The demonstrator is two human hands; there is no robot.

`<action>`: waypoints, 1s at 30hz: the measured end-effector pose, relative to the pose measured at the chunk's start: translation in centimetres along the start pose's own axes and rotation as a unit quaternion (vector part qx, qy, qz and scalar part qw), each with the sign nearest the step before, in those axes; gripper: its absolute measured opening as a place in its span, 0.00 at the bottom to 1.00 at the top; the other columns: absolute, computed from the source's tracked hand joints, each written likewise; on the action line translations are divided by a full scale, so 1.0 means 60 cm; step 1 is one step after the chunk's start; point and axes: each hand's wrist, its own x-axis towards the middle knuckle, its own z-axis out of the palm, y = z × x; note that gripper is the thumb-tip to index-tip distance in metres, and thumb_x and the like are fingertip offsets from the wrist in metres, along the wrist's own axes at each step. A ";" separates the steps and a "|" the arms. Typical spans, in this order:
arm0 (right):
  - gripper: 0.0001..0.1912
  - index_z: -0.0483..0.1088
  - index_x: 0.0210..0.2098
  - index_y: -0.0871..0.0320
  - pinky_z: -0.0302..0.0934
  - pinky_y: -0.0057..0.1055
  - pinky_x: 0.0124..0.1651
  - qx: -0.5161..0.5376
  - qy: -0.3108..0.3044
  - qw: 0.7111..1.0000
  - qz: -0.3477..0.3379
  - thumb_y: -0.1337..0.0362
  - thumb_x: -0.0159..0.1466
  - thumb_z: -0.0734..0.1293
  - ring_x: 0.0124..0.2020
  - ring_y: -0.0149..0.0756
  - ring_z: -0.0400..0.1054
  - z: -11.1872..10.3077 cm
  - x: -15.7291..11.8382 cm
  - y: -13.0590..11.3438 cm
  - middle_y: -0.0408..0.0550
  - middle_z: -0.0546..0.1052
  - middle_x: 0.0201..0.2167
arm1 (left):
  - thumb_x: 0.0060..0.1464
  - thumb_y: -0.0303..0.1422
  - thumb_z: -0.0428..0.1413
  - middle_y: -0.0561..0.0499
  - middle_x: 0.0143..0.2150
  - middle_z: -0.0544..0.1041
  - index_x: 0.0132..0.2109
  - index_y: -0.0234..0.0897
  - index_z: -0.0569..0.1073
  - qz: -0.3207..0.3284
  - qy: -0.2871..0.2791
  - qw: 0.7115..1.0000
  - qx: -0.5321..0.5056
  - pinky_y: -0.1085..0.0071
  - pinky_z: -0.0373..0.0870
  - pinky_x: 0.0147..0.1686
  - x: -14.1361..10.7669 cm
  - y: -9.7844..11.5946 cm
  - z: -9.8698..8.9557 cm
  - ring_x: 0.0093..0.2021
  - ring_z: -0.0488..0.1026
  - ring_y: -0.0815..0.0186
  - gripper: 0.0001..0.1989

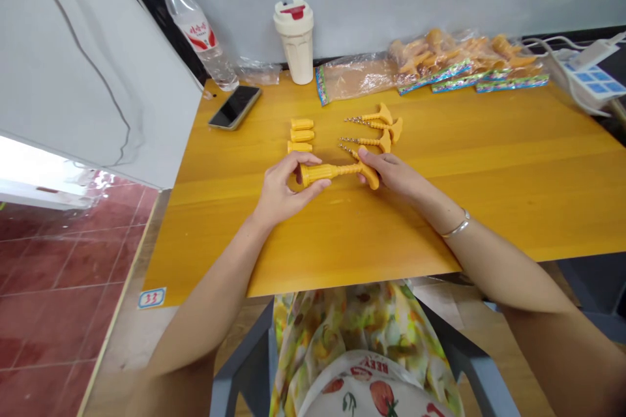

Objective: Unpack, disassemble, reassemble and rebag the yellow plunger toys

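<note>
My left hand grips a ribbed yellow plastic cap fitted on the end of a yellow T-handled tool. My right hand holds the tool's handle end, with the T-bar just below my fingers. Three loose yellow caps lie in a short column beyond my left hand. Several more yellow T-handled tools with metal spiral tips lie beyond my right hand, their tips pointing left.
The hands work over a yellow wooden table. Along its back are a phone, a water bottle, a cream tumbler, and plastic packs of yellow parts. A power strip sits at the right; a white panel looms left.
</note>
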 end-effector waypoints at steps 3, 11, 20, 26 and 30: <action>0.38 0.70 0.22 0.57 0.43 0.32 0.25 -0.043 -0.048 0.998 -0.017 0.31 0.67 0.56 0.19 0.28 0.51 -0.007 -0.001 -0.003 0.41 0.62 0.16 | 0.59 0.43 0.62 0.47 0.42 0.82 0.47 0.39 0.78 0.021 -0.114 0.993 0.034 0.65 0.73 0.45 0.005 -0.002 -0.008 0.42 0.78 0.61 0.15; 0.28 0.78 0.35 0.60 0.50 0.32 0.31 -0.285 0.148 0.942 -0.094 0.44 0.72 0.58 0.24 0.33 0.60 -0.051 0.012 0.005 0.43 0.67 0.21 | 0.57 0.35 0.62 0.50 0.38 0.82 0.45 0.41 0.81 -0.002 -0.363 0.931 0.029 0.70 0.71 0.36 0.005 0.002 -0.020 0.34 0.78 0.64 0.08; 0.19 0.78 0.52 0.51 0.60 0.47 0.56 -0.505 -0.018 0.844 -0.181 0.53 0.62 0.74 0.56 0.53 0.66 -0.069 -0.001 0.013 0.55 0.76 0.51 | 0.57 0.44 0.64 0.50 0.40 0.79 0.46 0.43 0.81 -0.039 -0.348 0.937 -0.005 0.71 0.71 0.35 0.011 0.002 -0.030 0.37 0.77 0.64 0.13; 0.09 0.80 0.43 0.52 0.61 0.47 0.57 -0.469 -0.050 0.859 -0.198 0.56 0.67 0.70 0.54 0.48 0.69 -0.070 0.004 0.020 0.53 0.75 0.50 | 0.58 0.44 0.62 0.42 0.47 0.74 0.51 0.40 0.79 -0.035 -0.046 0.975 0.216 0.52 0.68 0.54 0.009 -0.069 -0.046 0.49 0.70 0.51 0.18; 0.15 0.76 0.45 0.54 0.65 0.42 0.53 -0.356 -0.055 0.898 -0.254 0.52 0.72 0.63 0.46 0.42 0.71 -0.065 0.016 0.026 0.53 0.76 0.45 | 0.60 0.38 0.59 0.40 0.51 0.70 0.53 0.38 0.77 -0.039 -0.113 0.948 0.296 0.47 0.64 0.58 0.001 -0.092 -0.041 0.53 0.66 0.48 0.16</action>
